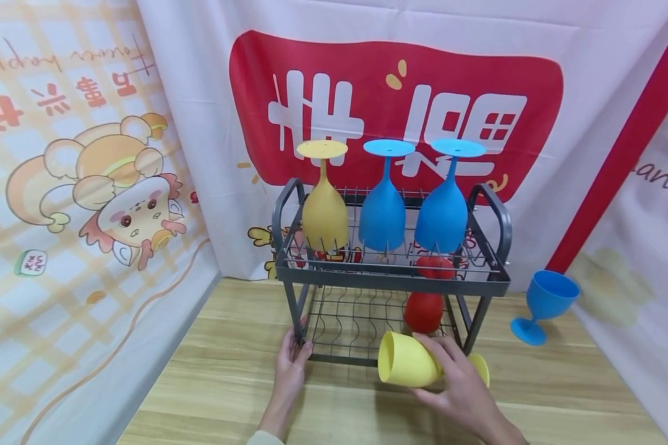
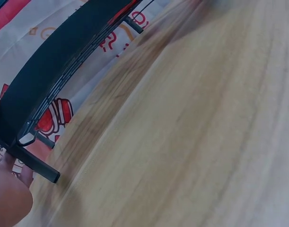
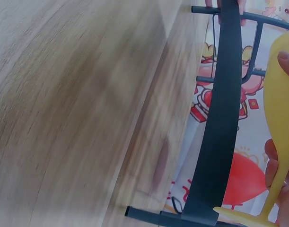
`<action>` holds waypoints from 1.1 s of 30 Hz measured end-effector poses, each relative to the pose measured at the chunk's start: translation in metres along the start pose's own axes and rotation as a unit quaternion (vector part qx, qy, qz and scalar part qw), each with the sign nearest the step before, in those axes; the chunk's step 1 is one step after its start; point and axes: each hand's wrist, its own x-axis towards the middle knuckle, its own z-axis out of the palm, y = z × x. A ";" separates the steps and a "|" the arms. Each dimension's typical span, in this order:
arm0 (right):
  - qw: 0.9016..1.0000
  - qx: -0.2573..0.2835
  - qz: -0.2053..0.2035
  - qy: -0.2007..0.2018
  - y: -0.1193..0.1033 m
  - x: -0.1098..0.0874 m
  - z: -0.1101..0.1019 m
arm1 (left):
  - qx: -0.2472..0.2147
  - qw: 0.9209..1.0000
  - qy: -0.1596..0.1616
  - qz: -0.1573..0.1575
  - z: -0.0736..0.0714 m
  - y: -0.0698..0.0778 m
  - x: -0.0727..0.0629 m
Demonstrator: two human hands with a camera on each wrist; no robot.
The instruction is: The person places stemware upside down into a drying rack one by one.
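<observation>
My right hand (image 1: 459,386) grips a yellow goblet (image 1: 409,360) that lies sideways in front of the rack's lower shelf, its mouth toward the left. In the right wrist view the same yellow goblet (image 3: 281,104) shows its bowl, stem and foot. My left hand (image 1: 292,360) holds the front left leg of a dark two-tier dish rack (image 1: 392,281); some of its fingers are hidden behind the leg. In the left wrist view part of that hand (image 2: 9,194) wraps the rack's corner. A red goblet (image 1: 424,311) stands upside down on the lower shelf at the right.
Upside down on the top shelf are a yellow goblet (image 1: 325,216) and two blue goblets (image 1: 383,213). Another blue goblet (image 1: 551,296) stands upright on the wooden table (image 1: 211,371), right of the rack. Printed cloth (image 1: 200,123) hangs behind and on both sides.
</observation>
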 end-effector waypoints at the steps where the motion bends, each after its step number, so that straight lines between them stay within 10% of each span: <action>1: 1.000 0.000 -0.002 -0.001 -0.001 0.000 0.000 | 0.003 1.000 0.003 0.002 0.000 0.000 -0.001; 6: 1.000 -0.007 -0.018 0.009 -0.004 0.002 0.002 | 0.040 0.997 0.067 -0.024 0.006 0.004 -0.010; 13: 0.999 -0.017 -0.043 -0.007 -0.014 0.005 0.004 | 0.130 0.964 0.233 0.012 0.032 0.023 -0.043; 16: 0.998 -0.031 -0.048 -0.023 -0.020 0.009 0.004 | 0.099 0.976 0.178 0.077 0.045 0.034 -0.053; 19: 0.998 -0.037 -0.047 -0.035 -0.025 0.013 0.004 | 0.065 0.988 0.050 0.130 0.056 0.047 -0.057; 24: 0.997 -0.031 -0.055 -0.037 -0.031 0.022 0.005 | 0.080 0.979 -0.137 0.130 0.065 0.072 -0.059; 33: 0.997 -0.033 -0.050 -0.052 -0.031 0.025 -0.001 | 0.138 0.971 -0.174 0.091 0.074 0.086 -0.057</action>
